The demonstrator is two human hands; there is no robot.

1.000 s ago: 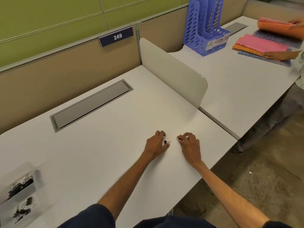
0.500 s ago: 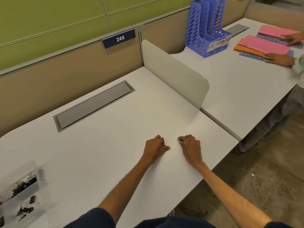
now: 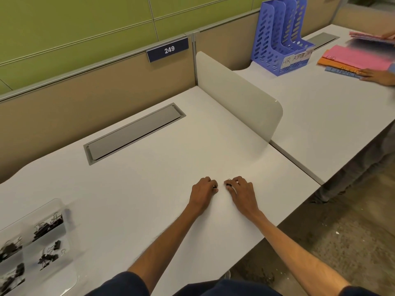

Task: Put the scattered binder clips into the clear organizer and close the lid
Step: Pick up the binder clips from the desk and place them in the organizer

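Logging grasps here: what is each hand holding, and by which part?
Right hand pinches a black binder clip by its body at the fingertips. Left hand curls round a dark bit, likely another clip; the part cannot be told.

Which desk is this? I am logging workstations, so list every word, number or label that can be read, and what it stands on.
"249": white digits on the dark blue plate atop the partition.
"HR": handwritten on the white label of the blue file rack; the word after it is too blurred to read.
Handwriting on the pink folder and the orange folder: too blurred to read.
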